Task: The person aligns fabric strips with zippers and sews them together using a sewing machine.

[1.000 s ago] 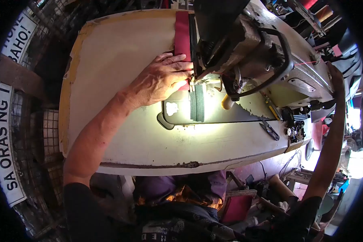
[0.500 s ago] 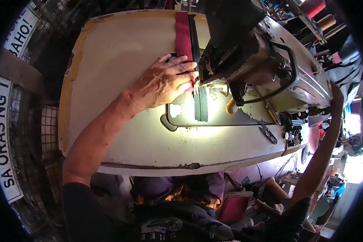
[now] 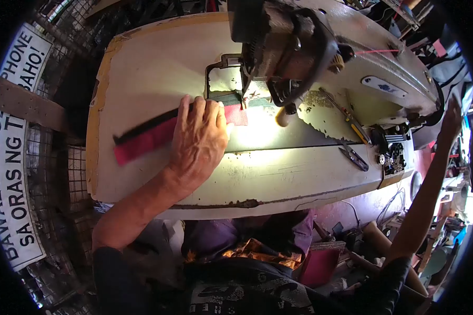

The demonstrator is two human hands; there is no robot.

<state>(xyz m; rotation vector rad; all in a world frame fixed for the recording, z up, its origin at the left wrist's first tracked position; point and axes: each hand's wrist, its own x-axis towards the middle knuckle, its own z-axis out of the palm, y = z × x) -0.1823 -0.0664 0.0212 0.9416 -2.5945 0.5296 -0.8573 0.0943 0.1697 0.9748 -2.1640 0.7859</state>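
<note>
Slanting across the counter point(image 3: 152, 58), the red strip point(image 3: 142, 145) has its long axis running from lower left to upper right, a dark band point(image 3: 150, 125) along its far edge. Your left grip point(image 3: 198, 131) lies palm down over it, fingers extended and narrowly spread, resting on top without closing round it. The strip's right end points toward the lit needle area of the sewing machine point(image 3: 294, 44). Further right you have a yellow-handled tool point(image 3: 359, 132) beside snips point(image 3: 355, 158). Your right grip point(image 3: 451, 123) is near the machine's right end; how open it is, I cannot tell.
</note>
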